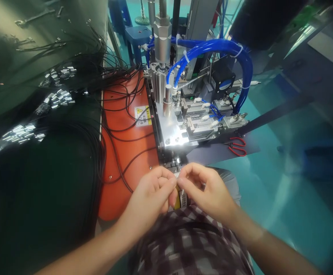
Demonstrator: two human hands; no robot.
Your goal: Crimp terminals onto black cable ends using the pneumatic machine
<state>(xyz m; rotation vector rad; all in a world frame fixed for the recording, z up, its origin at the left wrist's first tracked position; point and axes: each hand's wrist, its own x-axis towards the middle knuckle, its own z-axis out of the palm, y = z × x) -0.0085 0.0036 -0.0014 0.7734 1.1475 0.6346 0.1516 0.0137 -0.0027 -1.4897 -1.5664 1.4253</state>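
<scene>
My left hand [157, 187] and my right hand [203, 187] meet fingertip to fingertip just in front of the machine's near end. Thumb and forefinger are pinched together on both. Whatever lies between the fingertips is too small and covered to make out. Right ahead stands a metal press machine [169, 128] with a bright plate and an upright cylinder [162, 42]. Below the fingers, part of a yellow and white label [182, 200] shows.
Black cables [123, 130] run across the orange board [129, 152] at left, with bundles of shiny-ended cables [59, 99] on the dark table. Blue air hoses [220, 47] arch over the machine. Red-handled snips [238, 147] lie at right. A blue stool [138, 34] stands behind.
</scene>
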